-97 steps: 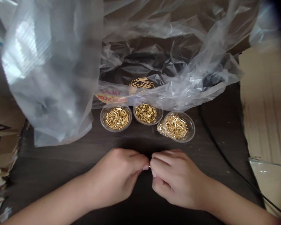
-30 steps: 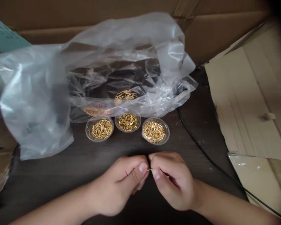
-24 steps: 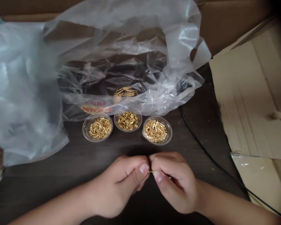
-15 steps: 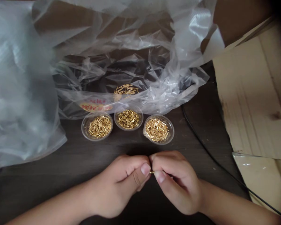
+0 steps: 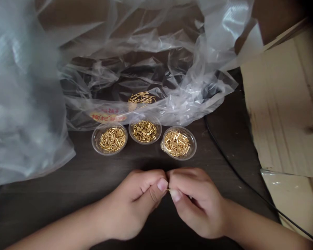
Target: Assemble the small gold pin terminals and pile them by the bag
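My left hand point(image 5: 143, 203) and my right hand point(image 5: 198, 201) meet at the fingertips above the dark table. Each is closed in a pinch on a thin brass-coloured pin point(image 5: 168, 190), and only a short bit of it shows between the two thumbs. Fingers hide the rest, so I cannot tell if it is one piece or two. Beyond my hands stand three round clear cups: a left cup point(image 5: 95, 144), a middle cup point(image 5: 131, 133) and a right cup point(image 5: 194, 145). All hold many short gold-coloured metal pieces.
Behind the cups lies a crumpled clear plastic bag point(image 5: 179, 104) with red print, by a pile of longer gold pins point(image 5: 143, 97). Another plastic bag point(image 5: 28, 139) covers the left side. A black cable point(image 5: 229, 166) and cardboard point(image 5: 281, 114) are at right.
Between my thumbs, less of the pin shows, and the visible bit looks thinner. My hands keep nearly the same pose. The cups and bags have shifted slightly in view with the camera.
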### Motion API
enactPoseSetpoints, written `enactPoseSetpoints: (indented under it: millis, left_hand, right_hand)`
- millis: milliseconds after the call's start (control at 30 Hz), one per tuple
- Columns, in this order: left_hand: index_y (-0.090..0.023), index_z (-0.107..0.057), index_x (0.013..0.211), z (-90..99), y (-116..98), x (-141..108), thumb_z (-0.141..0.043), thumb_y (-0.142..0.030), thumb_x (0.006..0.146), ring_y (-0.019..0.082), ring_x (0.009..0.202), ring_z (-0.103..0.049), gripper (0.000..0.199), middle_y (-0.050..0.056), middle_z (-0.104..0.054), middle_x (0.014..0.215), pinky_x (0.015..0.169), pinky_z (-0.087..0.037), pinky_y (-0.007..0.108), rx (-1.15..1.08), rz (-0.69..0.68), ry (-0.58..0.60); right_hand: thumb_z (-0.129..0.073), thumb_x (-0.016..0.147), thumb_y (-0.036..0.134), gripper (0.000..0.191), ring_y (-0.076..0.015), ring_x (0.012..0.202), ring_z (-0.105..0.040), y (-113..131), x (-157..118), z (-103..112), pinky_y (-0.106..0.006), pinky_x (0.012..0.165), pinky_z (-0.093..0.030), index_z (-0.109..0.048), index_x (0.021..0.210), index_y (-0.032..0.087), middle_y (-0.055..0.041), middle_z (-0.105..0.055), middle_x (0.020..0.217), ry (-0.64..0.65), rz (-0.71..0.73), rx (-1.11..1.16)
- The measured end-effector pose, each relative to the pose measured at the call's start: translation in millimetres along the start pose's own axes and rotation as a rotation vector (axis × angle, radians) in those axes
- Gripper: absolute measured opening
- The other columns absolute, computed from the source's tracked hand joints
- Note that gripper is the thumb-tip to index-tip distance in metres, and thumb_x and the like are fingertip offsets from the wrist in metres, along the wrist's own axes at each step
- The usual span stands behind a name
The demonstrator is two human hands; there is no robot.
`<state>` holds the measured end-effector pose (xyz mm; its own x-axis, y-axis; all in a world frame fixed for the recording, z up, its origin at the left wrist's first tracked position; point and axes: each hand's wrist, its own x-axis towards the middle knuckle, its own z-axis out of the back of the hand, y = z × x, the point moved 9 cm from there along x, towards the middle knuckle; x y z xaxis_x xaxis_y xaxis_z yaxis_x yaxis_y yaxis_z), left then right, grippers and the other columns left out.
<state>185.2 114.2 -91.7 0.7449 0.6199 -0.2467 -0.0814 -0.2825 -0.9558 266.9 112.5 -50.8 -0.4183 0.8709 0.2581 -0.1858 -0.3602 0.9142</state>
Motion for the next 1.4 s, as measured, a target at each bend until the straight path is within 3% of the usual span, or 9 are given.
enactPoseSetpoints:
  millis: [267, 867, 1400]
  left_hand:
    - [-0.019, -0.037, 0.069, 3.3, -7, 0, -0.038, -0.034, 0.108, 0.009, 0.054, -0.035, 0.042, -0.005, -0.040, 0.059, 0.052, -0.031, 0.023, 0.114, -0.066, -0.078]
    - [-0.019, -0.037, 0.069, 2.7, -5, 1, -0.039, -0.040, 0.108, 0.009, 0.053, -0.034, 0.045, -0.006, -0.038, 0.058, 0.052, -0.031, 0.022, 0.052, -0.033, -0.070]
    - [-0.018, -0.043, 0.072, 4.0, -1, -1, -0.037, -0.037, 0.109, 0.009, 0.056, -0.035, 0.042, -0.005, -0.041, 0.063, 0.053, -0.032, 0.023, 0.011, -0.022, -0.123]
  right_hand:
    - [-0.042, 0.080, 0.004, 0.021, -0.0093, 0.056, -0.036, 9, -6, 0, -0.024, 0.054, -0.030, -0.032, 0.075, 0.022, 0.0058, -0.035, 0.063, -0.055, 0.063, -0.250]
    - [-0.041, 0.084, 0.005, 0.023, -0.0107, 0.055, -0.035, 9, -6, -2, -0.026, 0.052, -0.028, -0.030, 0.074, 0.022, 0.0047, -0.032, 0.062, -0.119, 0.080, -0.296]
    - [-0.042, 0.086, 0.006, 0.021, -0.0126, 0.055, -0.041, 13, -10, -6, -0.027, 0.054, -0.035, -0.037, 0.075, 0.023, 0.0032, -0.039, 0.062, -0.144, 0.107, -0.484]
